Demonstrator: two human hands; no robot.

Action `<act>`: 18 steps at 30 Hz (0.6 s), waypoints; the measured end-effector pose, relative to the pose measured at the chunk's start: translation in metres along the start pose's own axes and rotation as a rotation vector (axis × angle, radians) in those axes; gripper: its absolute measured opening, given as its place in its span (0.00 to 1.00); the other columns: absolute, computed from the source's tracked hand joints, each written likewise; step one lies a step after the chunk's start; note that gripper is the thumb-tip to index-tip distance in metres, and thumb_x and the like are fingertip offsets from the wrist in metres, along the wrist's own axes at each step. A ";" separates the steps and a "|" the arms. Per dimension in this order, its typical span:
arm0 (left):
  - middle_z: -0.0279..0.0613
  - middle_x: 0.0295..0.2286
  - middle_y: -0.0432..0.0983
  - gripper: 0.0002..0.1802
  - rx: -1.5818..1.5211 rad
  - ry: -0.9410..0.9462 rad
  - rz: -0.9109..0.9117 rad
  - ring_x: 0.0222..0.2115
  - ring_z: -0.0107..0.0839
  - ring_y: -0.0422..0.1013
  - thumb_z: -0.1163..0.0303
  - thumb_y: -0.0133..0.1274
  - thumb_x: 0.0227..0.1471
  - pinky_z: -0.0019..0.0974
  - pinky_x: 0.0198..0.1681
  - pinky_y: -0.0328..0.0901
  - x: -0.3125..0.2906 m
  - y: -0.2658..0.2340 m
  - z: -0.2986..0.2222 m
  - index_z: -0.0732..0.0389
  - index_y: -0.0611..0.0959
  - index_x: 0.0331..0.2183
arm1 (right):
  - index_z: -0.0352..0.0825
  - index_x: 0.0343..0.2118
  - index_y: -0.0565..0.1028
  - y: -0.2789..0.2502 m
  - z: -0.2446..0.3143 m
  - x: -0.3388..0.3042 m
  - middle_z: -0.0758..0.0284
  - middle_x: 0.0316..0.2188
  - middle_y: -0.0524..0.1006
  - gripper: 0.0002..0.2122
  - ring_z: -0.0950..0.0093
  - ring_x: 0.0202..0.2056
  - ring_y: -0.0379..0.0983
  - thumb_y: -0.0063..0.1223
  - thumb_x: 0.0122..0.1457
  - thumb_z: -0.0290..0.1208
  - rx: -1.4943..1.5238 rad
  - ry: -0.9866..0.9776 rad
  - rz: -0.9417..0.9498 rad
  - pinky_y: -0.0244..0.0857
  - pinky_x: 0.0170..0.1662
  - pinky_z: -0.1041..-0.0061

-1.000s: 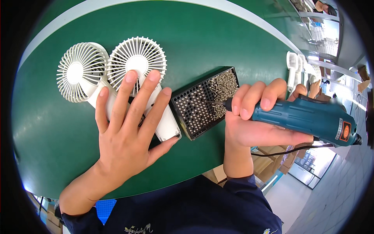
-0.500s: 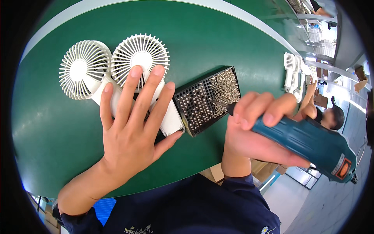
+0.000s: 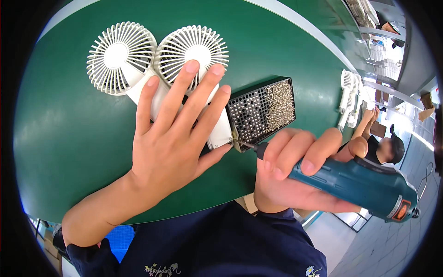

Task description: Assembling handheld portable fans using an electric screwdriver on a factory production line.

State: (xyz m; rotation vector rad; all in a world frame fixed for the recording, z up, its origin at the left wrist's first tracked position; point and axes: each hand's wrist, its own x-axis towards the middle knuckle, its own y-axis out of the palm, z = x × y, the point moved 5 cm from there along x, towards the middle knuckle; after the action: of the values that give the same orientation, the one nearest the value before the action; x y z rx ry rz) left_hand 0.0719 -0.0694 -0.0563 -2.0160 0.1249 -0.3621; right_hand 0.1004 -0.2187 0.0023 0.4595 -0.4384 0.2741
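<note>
Two white handheld fans lie side by side on the green table, the left fan (image 3: 115,55) touching or nearly touching the right fan (image 3: 197,51). My left hand (image 3: 167,131) lies flat across their handles, fingers spread, its thumb along the end of the right fan's handle. In my right hand (image 3: 295,168) is a teal electric screwdriver (image 3: 350,184), held tilted with its bit pointing left. The bit's tip meets the corner of the right fan's handle end; whether a screw sits there is too small to tell.
Just right of the handle stands a black screw tray (image 3: 253,88), with screws upright in its holes and a heap of loose screws (image 3: 280,105). Several white fans (image 3: 347,90) lie at the table's right edge. Beyond them sits another person (image 3: 376,143).
My right hand has brought the screwdriver's bit left and down from above the screw tray to the right fan's handle end. My left hand stays spread over the fans. The view has shifted.
</note>
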 end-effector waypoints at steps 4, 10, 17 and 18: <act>0.42 0.61 0.60 0.41 0.004 -0.006 0.001 0.64 0.46 0.51 0.48 0.61 0.42 0.58 0.63 0.41 -0.001 0.001 0.001 0.56 0.74 0.56 | 0.40 0.61 0.57 -0.001 -0.006 -0.001 0.64 0.30 0.68 0.36 0.72 0.16 0.63 0.42 0.59 0.65 0.031 0.013 0.014 0.59 0.19 0.72; 0.42 0.61 0.60 0.40 0.013 -0.004 -0.006 0.64 0.46 0.51 0.48 0.60 0.43 0.58 0.64 0.40 0.000 0.001 0.000 0.56 0.74 0.56 | 0.42 0.58 0.58 0.004 -0.008 -0.003 0.65 0.28 0.68 0.35 0.72 0.16 0.63 0.42 0.58 0.66 0.000 -0.008 0.026 0.59 0.18 0.71; 0.42 0.61 0.60 0.39 0.007 -0.004 -0.002 0.64 0.46 0.51 0.49 0.60 0.43 0.58 0.64 0.40 -0.001 -0.001 0.002 0.56 0.74 0.56 | 0.45 0.55 0.62 0.013 -0.006 -0.008 0.64 0.26 0.67 0.31 0.68 0.15 0.62 0.48 0.56 0.64 -0.033 0.023 0.079 0.59 0.20 0.68; 0.42 0.61 0.59 0.40 -0.001 -0.003 0.000 0.64 0.46 0.50 0.49 0.61 0.42 0.58 0.64 0.40 -0.001 -0.001 0.002 0.56 0.74 0.56 | 0.45 0.55 0.62 0.013 -0.007 -0.007 0.64 0.26 0.67 0.31 0.69 0.15 0.62 0.49 0.56 0.63 -0.008 0.021 0.072 0.59 0.19 0.68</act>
State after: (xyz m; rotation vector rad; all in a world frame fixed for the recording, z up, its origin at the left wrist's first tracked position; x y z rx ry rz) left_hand 0.0710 -0.0667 -0.0564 -2.0174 0.1230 -0.3595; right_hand 0.0922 -0.2056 -0.0016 0.4328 -0.4363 0.3464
